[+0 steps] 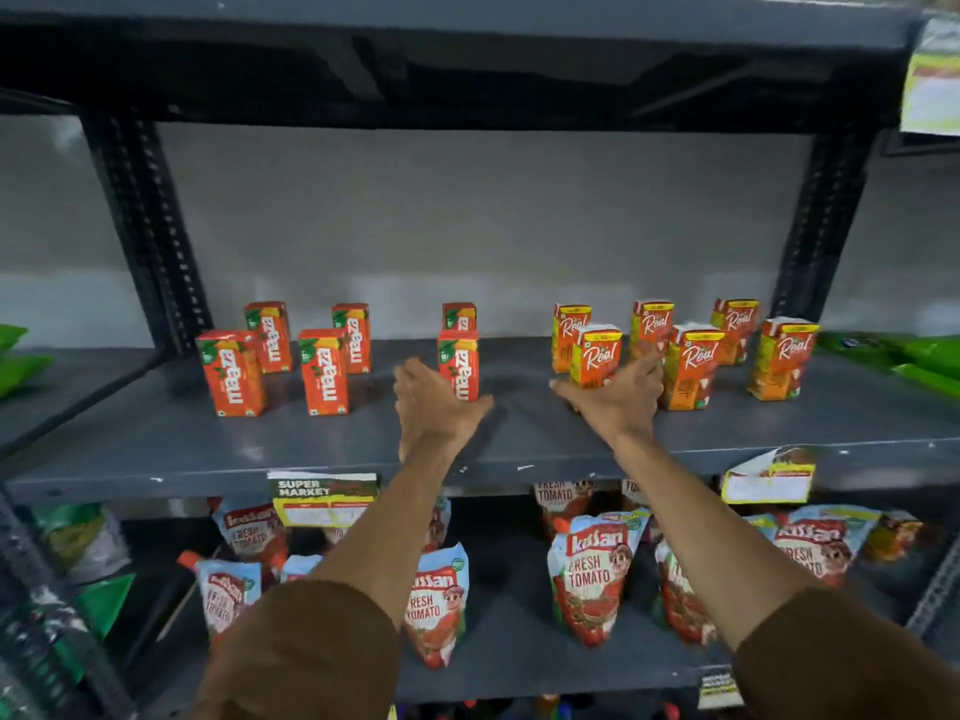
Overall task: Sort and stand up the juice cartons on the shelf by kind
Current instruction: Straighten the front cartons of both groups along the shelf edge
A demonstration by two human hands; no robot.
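Several orange Maaza cartons stand upright on the left half of the grey shelf. Several orange-and-yellow Real cartons stand upright on the right half. My left hand wraps the base of the rightmost front Maaza carton, which stands between thumb and fingers. My right hand cups the leftmost front Real carton the same way, thumb to its left and fingers to its right. Both cartons rest on the shelf. A bare gap of shelf lies between the two hands.
Dark slotted uprights frame the bay, and another shelf runs overhead. Tomato ketchup pouches fill the shelf below. Price tags hang on the front lip. Green packets lie in the neighbouring bays.
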